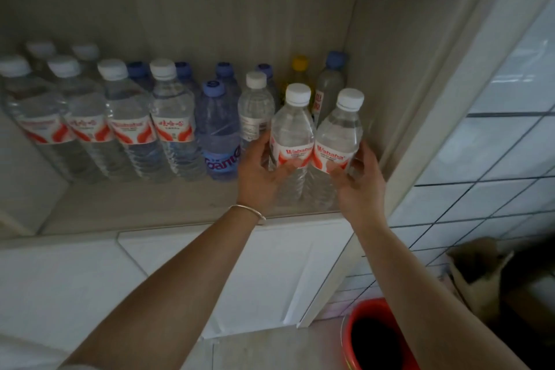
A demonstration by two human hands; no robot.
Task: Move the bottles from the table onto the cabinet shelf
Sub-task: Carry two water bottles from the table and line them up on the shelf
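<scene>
Many bottles lined upright along cabinet shelf [135, 207], white-capped row [120, 117] at left, blue bottle [217, 135] mid-shelf. Left Wahaha bottle [292, 129] gripped by left hand [261, 177], fingers curled round label. Right Wahaha bottle [338, 135] touching it, gripped by right hand [360, 186]. Both held upright at shelf's right end. Red bin [375, 336] seen below right.

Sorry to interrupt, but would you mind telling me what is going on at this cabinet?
A person is stocking the cabinet shelf with water bottles. The left hand holds one white-capped bottle and the right hand holds a second bottle, side by side at the shelf's right end. A row of bottles already stands to their left. A red bin sits on the floor below.
</scene>
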